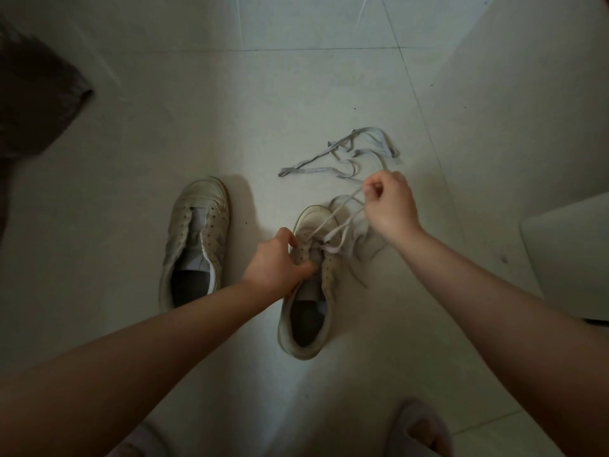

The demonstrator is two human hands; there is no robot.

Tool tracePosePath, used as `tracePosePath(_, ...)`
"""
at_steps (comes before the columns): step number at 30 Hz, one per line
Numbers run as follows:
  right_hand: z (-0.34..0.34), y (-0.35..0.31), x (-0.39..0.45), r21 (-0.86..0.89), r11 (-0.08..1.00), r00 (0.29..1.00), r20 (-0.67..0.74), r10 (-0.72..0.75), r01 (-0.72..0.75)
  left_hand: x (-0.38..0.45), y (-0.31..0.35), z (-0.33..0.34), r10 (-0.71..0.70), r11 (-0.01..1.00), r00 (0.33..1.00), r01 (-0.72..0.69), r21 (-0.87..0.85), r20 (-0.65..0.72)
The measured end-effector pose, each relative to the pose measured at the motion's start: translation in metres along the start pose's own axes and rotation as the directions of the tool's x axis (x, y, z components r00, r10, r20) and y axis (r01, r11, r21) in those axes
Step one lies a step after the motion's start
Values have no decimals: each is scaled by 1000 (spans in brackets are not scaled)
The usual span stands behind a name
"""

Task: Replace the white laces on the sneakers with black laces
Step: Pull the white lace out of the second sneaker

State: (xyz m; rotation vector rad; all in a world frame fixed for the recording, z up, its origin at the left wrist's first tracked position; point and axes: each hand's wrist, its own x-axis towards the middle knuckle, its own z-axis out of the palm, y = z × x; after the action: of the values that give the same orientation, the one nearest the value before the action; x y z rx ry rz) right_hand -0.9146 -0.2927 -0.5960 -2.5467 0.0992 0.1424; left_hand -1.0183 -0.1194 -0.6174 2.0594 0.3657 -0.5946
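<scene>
Two white sneakers stand on the tiled floor, toes pointing away. The left sneaker point(194, 239) has bare eyelets with no lace. My left hand point(276, 262) grips the right sneaker point(309, 291) at its tongue and eyelet flap. My right hand point(389, 206) is raised beyond the toe and pinches the white lace point(339, 222), which runs taut from the lower eyelets up to my fingers. A loose white lace point(346, 156) lies in a tangle on the floor beyond. No black laces are in view.
A dark cloth-like shape point(36, 97) sits at the far left. A pale rounded-corner object point(570, 258) stands at the right edge. My slippered foot point(421, 427) shows at the bottom, with another foot at the lower left.
</scene>
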Motion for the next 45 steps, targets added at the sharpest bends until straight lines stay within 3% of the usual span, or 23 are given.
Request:
tracePosePath(1, -1, 3, 1, -76, 997, 999, 42, -22, 25, 1, -1, 1, -2, 1000, 1000, 2, 6, 2)
tracePosePath(3, 1, -2, -7, -155, 953, 963, 116, -243, 260, 2, -2, 2, -3, 1000, 1000, 3, 16, -5)
tracePosePath(5, 11, -14, -22, -160, 822, 826, 263, -498, 546, 4, -3, 4, 1, 1000, 1000, -1, 22, -23)
tracePosePath(7, 22, -25, -32, -221, 673, 680, 476, -558, 706, 5, -3, 6, 16, 999, 999, -14, 37, -38)
tracePosePath(9, 31, -23, -35, -288, 568, 625, 513, -588, 771, 5, -2, 7, 23, 999, 999, -22, 35, -37)
tracePosePath(11, 36, -18, -38, -313, 542, 623, 475, -622, 780, 5, -3, 8, 27, 999, 999, -26, 40, -32)
tracePosePath(13, 35, -18, -37, -365, 557, 665, 437, -605, 746, 4, -3, 7, 25, 999, 999, -24, 37, -32)
tracePosePath(15, 21, -16, -23, -399, 712, 816, 251, -521, 577, 2, -2, 7, 21, 1000, 999, -21, 14, -30)
tracePosePath(17, -2, -9, -1, -395, 875, 956, 33, -292, 281, 1, -1, 7, 25, 1000, 999, -25, 5, -28)
tracePosePath(19, -16, 1, 13, -388, 903, 981, 11, -196, 184, 1, -2, 5, 26, 1000, 999, -25, 16, -24)
tracePosePath(22, -6, -10, 0, -229, 867, 895, 153, -418, 444, 2, -4, 6, 17, 1000, 1000, -17, 18, -26)
tracePosePath(25, 18, -20, -25, -205, 681, 690, 428, -583, 703, 3, -3, 9, 35, 999, 998, -33, 24, -56)
tracePosePath(27, 32, -17, -34, -272, 540, 600, 469, -648, 796, 4, -2, 10, 38, 999, 998, -37, 20, -58)
tracePosePath(30, 37, -12, -34, -375, 483, 610, 427, -668, 791, 3, -2, 9, 32, 999, 998, -30, 29, -52)
tracePosePath(31, 35, -11, -32, -385, 519, 645, 393, -656, 763, 3, -3, 9, 30, 999, 998, -29, 27, -49)
tracePosePath(34, 17, -5, -25, -372, 777, 858, 130, -497, 507, 3, -5, 8, 25, 1000, 999, -25, 16, -38)
tracePosePath(36, 15, -3, -30, -370, 820, 893, 66, -446, 437, 3, -6, 8, 24, 1000, 999, -23, 18, -33)
tracePosePath(38, 24, -1, -41, -358, 751, 827, 139, -545, 556, 4, -6, 9, 24, 999, 999, -23, 24, -40)
tracePosePath(41, 37, -4, -48, -321, 567, 649, 302, -698, 759, 5, -5, 11, 40, 999, 997, -37, 38, -65)
tracePosePath(45, 35, -6, -38, -371, 511, 622, 308, -720, 775, 4, -6, 12, 50, 998, 997, -48, 41, -50)
